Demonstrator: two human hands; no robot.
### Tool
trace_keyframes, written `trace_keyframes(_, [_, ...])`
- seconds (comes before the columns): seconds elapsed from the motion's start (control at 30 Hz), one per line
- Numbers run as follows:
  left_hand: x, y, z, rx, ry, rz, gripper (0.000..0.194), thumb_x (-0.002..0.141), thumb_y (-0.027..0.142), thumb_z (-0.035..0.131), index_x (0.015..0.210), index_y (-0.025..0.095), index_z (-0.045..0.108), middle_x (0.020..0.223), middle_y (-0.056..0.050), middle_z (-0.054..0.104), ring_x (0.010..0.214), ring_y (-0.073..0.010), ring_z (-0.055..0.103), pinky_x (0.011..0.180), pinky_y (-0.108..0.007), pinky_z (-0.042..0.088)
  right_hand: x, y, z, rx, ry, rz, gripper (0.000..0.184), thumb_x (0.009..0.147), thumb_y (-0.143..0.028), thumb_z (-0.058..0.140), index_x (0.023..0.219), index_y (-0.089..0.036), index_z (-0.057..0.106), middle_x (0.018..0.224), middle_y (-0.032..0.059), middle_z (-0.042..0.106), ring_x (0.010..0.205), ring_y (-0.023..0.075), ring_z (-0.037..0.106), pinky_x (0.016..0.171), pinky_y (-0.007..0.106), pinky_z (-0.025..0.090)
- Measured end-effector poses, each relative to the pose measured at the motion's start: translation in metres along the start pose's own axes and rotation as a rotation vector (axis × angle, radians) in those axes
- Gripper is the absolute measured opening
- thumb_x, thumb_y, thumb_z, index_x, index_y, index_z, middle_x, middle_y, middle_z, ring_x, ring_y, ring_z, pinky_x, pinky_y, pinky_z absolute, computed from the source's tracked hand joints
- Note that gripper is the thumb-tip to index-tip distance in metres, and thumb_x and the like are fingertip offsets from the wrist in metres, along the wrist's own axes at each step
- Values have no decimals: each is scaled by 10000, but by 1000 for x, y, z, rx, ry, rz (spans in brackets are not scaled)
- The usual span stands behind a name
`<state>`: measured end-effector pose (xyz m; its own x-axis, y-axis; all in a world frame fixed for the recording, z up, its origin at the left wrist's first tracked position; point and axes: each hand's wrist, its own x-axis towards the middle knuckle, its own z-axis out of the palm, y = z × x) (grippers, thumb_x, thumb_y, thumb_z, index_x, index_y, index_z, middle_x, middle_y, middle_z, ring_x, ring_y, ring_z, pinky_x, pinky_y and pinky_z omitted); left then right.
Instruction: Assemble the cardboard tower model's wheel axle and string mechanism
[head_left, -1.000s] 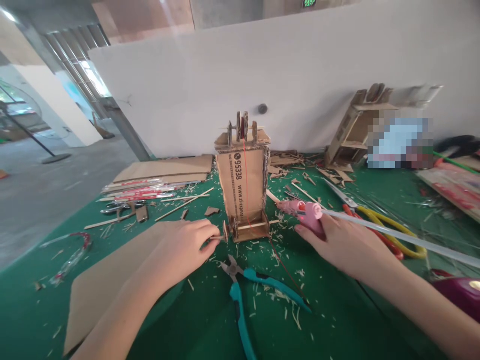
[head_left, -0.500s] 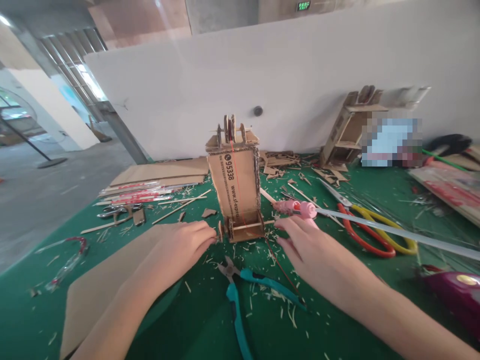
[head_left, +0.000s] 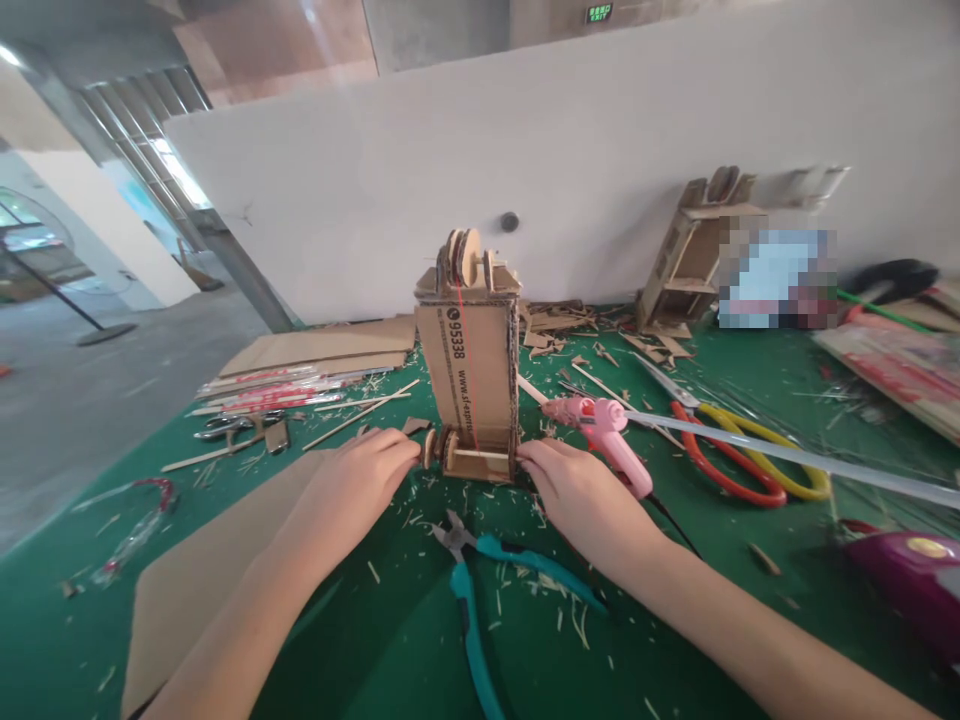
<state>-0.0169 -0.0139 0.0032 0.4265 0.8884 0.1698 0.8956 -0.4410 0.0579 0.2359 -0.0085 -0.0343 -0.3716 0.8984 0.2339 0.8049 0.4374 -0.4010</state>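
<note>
OK, the brown cardboard tower with black print on its front [head_left: 484,345] stood upright on the green tabletop [head_left: 390,650], between both hands. Cardboard wheels [head_left: 471,258] sat on an axle at its top; a thin red thread [head_left: 466,370] ran down the front toward a pale wooden rod [head_left: 480,455] spanning the low tray at the base.

Left hand [head_left: 364,475]: fingers bent and drawn together, tips right at the small brown cardboard disc [head_left: 429,450] just left of the base. Couldn't tell whether they were pinching anything; the tips hid it. Right hand [head_left: 574,485]: thumb and index brought close together at the base's right side, in line with the rod. Any grip on the rod end was hidden too.

Teal-handled pliers [head_left: 540,566] lay in front of the tower, handles spread, nose toward it. Pink glue gun [head_left: 600,425] lay just beyond the right hand, long translucent glue stick [head_left: 787,463] out its back. Red-and-yellow-handled scissors [head_left: 684,405] were farther right, under that stick's line. Flat brown cardboard sheet [head_left: 202,590] was partly under the left forearm. Pale wood shavings [head_left: 577,620] were scattered around the pliers. Second cardboard tower [head_left: 679,265] stood at back right, near the white panel [head_left: 360,200].
</note>
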Motion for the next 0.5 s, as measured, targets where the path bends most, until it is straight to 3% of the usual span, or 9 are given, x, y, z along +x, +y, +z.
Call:
trace_keyframes(0.17, [0,1,-3,-26,-6,5,309,953,240,292,938,221,599,965,-41,606,888,-208,576,715,-321,431,0,2,4,-69,-60,-31,264,874,-41,372,939,-154,601,886,70,626,818,179,638,753,277,469])
trace_keyframes(0.33, [1,0,1,-35,28,-21,309,952,286,316,980,226,618,996,-38,623,873,-207,601,689,-312,448,1,2,6,-128,-31,-9,254,899,-84,366,982,-154,596,883,69,637,810,190,640,714,285,474])
trace_keyframes(0.5, [1,-3,4,-18,70,-12,322,964,324,313,1021,226,615,1031,-45,633,864,-201,609,708,-313,461,-4,-14,-19,-331,70,3,300,945,-253,340,1038,-131,597,940,126,644,847,243,628,670,340,488])
